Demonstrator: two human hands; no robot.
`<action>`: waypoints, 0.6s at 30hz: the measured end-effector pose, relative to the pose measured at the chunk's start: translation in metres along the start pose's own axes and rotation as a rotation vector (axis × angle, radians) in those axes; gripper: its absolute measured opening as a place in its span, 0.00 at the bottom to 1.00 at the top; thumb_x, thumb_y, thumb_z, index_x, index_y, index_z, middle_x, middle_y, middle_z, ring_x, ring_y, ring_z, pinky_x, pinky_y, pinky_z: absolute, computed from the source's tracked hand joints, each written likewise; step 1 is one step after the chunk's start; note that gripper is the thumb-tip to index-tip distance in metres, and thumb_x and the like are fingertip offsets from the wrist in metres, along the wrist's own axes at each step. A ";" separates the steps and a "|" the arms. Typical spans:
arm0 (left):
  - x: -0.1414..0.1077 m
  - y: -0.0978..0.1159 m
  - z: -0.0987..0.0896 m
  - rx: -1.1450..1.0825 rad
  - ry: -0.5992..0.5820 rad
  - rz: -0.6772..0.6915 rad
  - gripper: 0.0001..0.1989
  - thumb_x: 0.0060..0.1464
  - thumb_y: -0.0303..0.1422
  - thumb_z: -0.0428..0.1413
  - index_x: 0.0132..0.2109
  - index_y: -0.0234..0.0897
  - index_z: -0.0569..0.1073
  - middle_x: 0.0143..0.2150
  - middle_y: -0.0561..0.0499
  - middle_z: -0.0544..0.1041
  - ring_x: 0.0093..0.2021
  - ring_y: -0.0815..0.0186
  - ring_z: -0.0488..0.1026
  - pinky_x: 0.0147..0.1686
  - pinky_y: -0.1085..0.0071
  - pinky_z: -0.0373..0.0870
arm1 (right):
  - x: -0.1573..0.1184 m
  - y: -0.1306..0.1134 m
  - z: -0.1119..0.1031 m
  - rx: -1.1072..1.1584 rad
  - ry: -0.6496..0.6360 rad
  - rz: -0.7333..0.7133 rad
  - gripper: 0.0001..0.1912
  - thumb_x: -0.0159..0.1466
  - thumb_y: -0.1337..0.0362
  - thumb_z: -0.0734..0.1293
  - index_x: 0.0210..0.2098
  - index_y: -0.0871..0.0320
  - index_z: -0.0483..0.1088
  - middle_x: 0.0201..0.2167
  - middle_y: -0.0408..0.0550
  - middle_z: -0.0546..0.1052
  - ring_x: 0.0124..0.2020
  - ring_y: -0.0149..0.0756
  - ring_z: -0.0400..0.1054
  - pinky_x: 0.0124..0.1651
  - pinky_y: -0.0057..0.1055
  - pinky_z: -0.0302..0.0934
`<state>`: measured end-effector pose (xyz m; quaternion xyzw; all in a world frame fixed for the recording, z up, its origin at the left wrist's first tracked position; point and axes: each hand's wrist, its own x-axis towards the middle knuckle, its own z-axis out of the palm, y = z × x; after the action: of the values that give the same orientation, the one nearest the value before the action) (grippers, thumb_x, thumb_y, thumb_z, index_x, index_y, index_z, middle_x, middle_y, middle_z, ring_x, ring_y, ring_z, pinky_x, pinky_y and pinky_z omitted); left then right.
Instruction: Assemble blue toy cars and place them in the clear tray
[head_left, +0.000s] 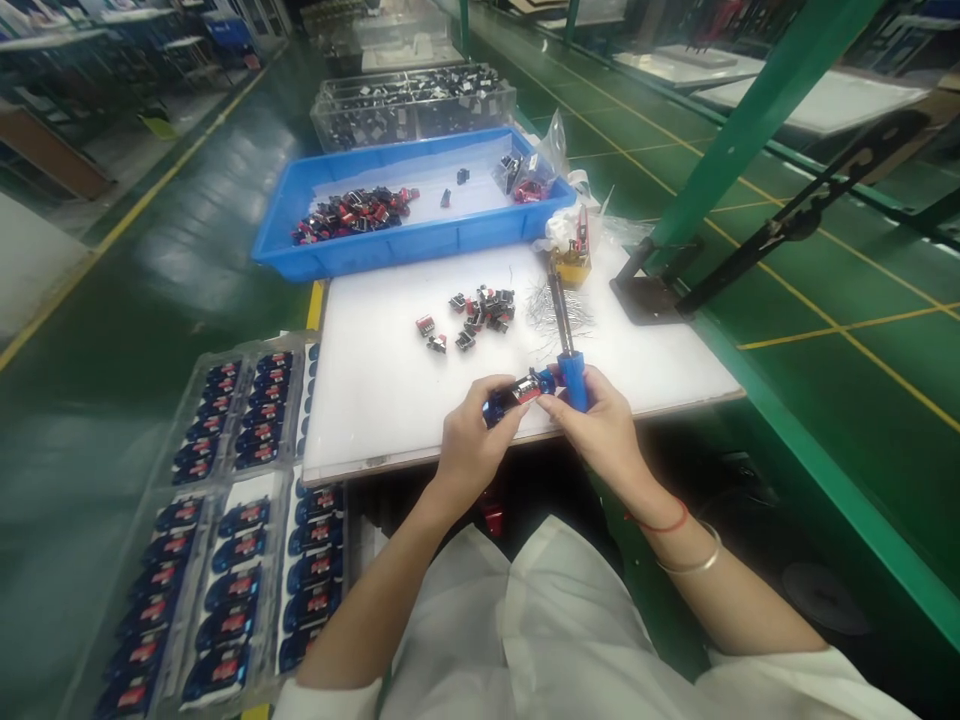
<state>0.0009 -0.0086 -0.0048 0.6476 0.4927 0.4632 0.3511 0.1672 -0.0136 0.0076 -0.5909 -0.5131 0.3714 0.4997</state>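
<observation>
The left hand [472,445] is keeping its grip closed on a blue-and-red switch part [519,392] above the white table [390,420], while the right hand [600,425] is gripping a blue-handled tool [574,382], its shaft pointing toward loose metal pins [559,312].

Left hand [472,445] holds red-black component [523,392]; right hand [596,425], blue-handled tool [574,382] (metal shaft).

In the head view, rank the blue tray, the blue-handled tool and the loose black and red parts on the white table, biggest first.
1. Blue tray
2. Blue-handled tool
3. Loose black and red parts, each smallest
</observation>
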 end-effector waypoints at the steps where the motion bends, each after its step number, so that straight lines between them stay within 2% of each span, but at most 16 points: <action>1: 0.000 0.001 0.000 0.026 -0.002 0.016 0.13 0.57 0.34 0.60 0.49 0.41 0.74 0.44 0.50 0.80 0.43 0.65 0.78 0.44 0.72 0.74 | 0.000 0.001 0.001 0.005 0.002 0.005 0.21 0.54 0.50 0.73 0.41 0.56 0.72 0.28 0.42 0.73 0.27 0.37 0.66 0.32 0.35 0.67; 6: -0.002 0.000 0.003 0.122 -0.002 0.064 0.12 0.58 0.33 0.59 0.49 0.41 0.74 0.44 0.50 0.81 0.41 0.65 0.79 0.43 0.71 0.75 | 0.000 0.003 0.003 0.000 0.006 0.014 0.22 0.52 0.51 0.74 0.41 0.56 0.72 0.29 0.43 0.74 0.29 0.38 0.67 0.34 0.35 0.66; 12: -0.004 -0.007 0.009 0.165 0.037 0.242 0.11 0.59 0.30 0.58 0.49 0.39 0.73 0.44 0.49 0.82 0.41 0.66 0.80 0.43 0.73 0.75 | -0.002 0.003 0.002 -0.031 0.014 0.039 0.23 0.52 0.49 0.75 0.41 0.57 0.73 0.30 0.44 0.76 0.29 0.39 0.68 0.35 0.36 0.67; 18: -0.002 -0.013 0.011 0.150 0.046 0.255 0.11 0.58 0.28 0.57 0.49 0.39 0.72 0.43 0.50 0.81 0.40 0.67 0.80 0.42 0.74 0.76 | -0.001 0.015 0.007 -0.050 0.055 0.060 0.27 0.50 0.44 0.75 0.40 0.57 0.75 0.30 0.44 0.76 0.30 0.39 0.68 0.34 0.35 0.66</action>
<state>0.0073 -0.0072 -0.0211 0.7187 0.4475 0.4806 0.2286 0.1638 -0.0129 -0.0085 -0.6283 -0.4902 0.3568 0.4875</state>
